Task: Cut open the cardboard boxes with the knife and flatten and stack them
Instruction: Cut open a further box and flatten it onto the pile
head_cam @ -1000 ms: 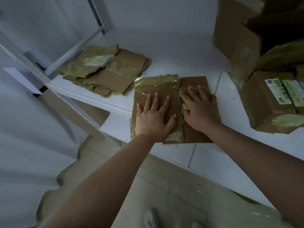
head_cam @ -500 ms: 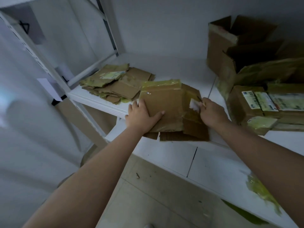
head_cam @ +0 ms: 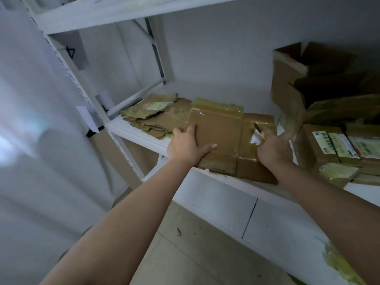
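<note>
With our left hand (head_cam: 188, 148) gripping the flattened box's (head_cam: 218, 136) left edge and our right hand (head_cam: 274, 150) clutching knife (head_cam: 258, 128) and right edge, the stack (head_cam: 156, 118) lay just left on the shelf (head_cam: 222, 194).

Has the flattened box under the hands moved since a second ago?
Yes. The flattened box has shifted left along the shelf, and its left edge now overlaps the stack.

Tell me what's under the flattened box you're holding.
The flattened box lies on the white shelf, its left edge overlapping the flat cardboard stack. Whatever lies beneath its middle is covered.
</note>
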### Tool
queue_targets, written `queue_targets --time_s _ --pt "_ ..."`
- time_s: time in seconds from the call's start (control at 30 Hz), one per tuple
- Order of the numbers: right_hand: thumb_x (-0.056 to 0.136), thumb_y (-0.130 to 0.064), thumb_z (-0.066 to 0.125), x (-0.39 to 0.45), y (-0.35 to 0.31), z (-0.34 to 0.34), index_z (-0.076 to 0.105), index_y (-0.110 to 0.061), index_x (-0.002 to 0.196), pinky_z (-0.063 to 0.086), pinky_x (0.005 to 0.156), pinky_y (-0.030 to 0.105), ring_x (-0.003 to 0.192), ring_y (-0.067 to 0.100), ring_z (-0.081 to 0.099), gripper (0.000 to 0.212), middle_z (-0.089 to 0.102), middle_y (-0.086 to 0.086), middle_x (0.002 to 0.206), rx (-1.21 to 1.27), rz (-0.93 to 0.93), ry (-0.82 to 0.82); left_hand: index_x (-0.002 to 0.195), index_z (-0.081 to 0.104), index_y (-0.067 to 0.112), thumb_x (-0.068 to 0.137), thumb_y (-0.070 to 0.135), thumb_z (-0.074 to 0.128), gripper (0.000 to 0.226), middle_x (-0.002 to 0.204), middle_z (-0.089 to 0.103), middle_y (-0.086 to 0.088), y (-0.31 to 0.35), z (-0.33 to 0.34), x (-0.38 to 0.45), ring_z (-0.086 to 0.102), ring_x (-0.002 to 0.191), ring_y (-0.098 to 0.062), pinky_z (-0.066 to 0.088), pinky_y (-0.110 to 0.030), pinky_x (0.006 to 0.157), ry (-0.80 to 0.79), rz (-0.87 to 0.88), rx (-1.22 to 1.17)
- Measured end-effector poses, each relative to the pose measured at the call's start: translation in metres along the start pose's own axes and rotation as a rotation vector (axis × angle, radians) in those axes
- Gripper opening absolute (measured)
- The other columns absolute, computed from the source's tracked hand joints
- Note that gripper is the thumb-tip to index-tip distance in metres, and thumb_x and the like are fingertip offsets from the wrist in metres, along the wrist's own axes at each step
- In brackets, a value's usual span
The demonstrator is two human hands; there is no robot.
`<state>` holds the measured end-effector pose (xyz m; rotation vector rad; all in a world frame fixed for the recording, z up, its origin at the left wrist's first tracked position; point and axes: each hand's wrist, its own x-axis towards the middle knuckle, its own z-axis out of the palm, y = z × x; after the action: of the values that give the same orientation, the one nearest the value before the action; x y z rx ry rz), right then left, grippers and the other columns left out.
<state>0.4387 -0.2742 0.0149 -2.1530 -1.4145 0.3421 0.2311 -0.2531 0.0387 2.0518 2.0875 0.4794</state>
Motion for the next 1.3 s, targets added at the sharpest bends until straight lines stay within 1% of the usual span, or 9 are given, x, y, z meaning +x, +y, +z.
queue_targets --time_s 0.23,0.37,0.47,0.63,0.9,1.07,1.13,1.2,1.3 --pt "0.094 -0.010 0.045 0.023 -0.077 0.016 0.044 -0.017 0.135 0.043 0.086 0.037 0.095 0.042 0.052 0.042 0.027 0.019 0.129 0.089 -0.050 0.036 0.148 0.027 0.033 0.070 0.076 0.060 0.095 0.135 0.037 -0.016 -0.049 -0.040 0.061 0.043 0.125 -0.034 0.046 -0.045 0.091 0.122 0.086 0.106" --pt "0.098 -0.015 0.041 0.037 -0.139 0.040 0.040 -0.017 0.139 0.041 0.095 0.037 0.102 0.043 0.052 0.041 0.027 0.019 0.130 0.172 -0.072 0.033 0.149 0.024 0.033 0.071 0.077 0.057 0.096 0.135 0.037 -0.016 -0.097 -0.070 0.112 0.043 0.125 -0.035 0.048 -0.046 0.086 0.177 0.143 0.149" --pt "0.098 -0.015 0.040 0.047 -0.192 0.061 0.037 -0.019 0.142 0.038 0.101 0.035 0.104 0.040 0.053 0.045 0.025 0.017 0.132 0.241 -0.053 0.042 0.150 0.024 0.032 0.072 0.075 0.058 0.095 0.136 0.037 -0.017 -0.133 -0.097 0.155 0.043 0.124 -0.036 0.047 -0.048 0.091 0.225 0.194 0.181" --pt "0.099 -0.015 0.039 0.066 -0.260 0.090 0.039 -0.017 0.140 0.036 0.102 0.034 0.103 0.038 0.052 0.041 0.023 0.016 0.134 0.280 -0.030 0.074 0.149 0.025 0.031 0.074 0.074 0.057 0.093 0.139 0.034 -0.016 -0.180 -0.127 0.222 0.042 0.125 -0.036 0.048 -0.049 0.090 0.260 0.266 0.209" --pt "0.101 -0.025 0.040 0.100 -0.286 0.139 0.042 -0.014 0.138 0.035 0.101 0.032 0.111 0.038 0.046 0.039 0.027 0.020 0.133 0.164 0.024 0.069 0.152 0.020 0.032 0.075 0.076 0.054 0.094 0.142 0.034 -0.017 -0.219 -0.104 0.285 0.039 0.128 -0.036 0.044 -0.048 0.096 0.104 0.284 0.153" --pt "0.099 -0.042 0.034 0.111 -0.271 0.168 0.052 -0.023 0.129 0.038 0.099 0.040 0.127 0.035 0.038 0.040 0.039 0.021 0.137 -0.084 0.129 -0.210 0.149 0.023 0.033 0.073 0.079 0.052 0.093 0.142 0.035 -0.018 -0.242 -0.060 0.299 0.038 0.127 -0.040 0.042 -0.054 0.100 -0.218 0.230 0.123" --pt "0.098 -0.044 0.034 0.117 -0.274 0.165 0.052 -0.024 0.130 0.036 0.101 0.043 0.128 0.036 0.035 0.041 0.039 0.018 0.139 -0.221 0.143 -0.169 0.150 0.022 0.032 0.073 0.079 0.053 0.095 0.148 0.030 -0.018 -0.244 -0.057 0.305 0.031 0.133 -0.042 0.035 -0.057 0.106 -0.252 0.232 0.130" --pt "0.097 -0.036 0.038 0.127 -0.281 0.157 0.049 -0.023 0.133 0.031 0.103 0.042 0.130 0.036 0.030 0.040 0.036 0.015 0.141 -0.312 0.068 -0.037 0.152 0.016 0.031 0.075 0.072 0.058 0.097 0.157 0.015 -0.016 -0.238 -0.065 0.314 0.016 0.143 -0.041 0.024 -0.058 0.113 -0.234 0.275 0.156" --pt "0.095 -0.031 0.042 0.135 -0.289 0.158 0.035 -0.029 0.144 0.017 0.113 0.047 0.144 0.033 0.006 0.049 0.016 0.008 0.157 -0.290 -0.096 -0.007 0.154 0.014 0.025 0.083 0.056 0.060 0.090 0.160 0.000 -0.014 -0.219 -0.080 0.325 -0.003 0.147 -0.037 0.013 -0.062 0.115 -0.225 0.395 0.182"
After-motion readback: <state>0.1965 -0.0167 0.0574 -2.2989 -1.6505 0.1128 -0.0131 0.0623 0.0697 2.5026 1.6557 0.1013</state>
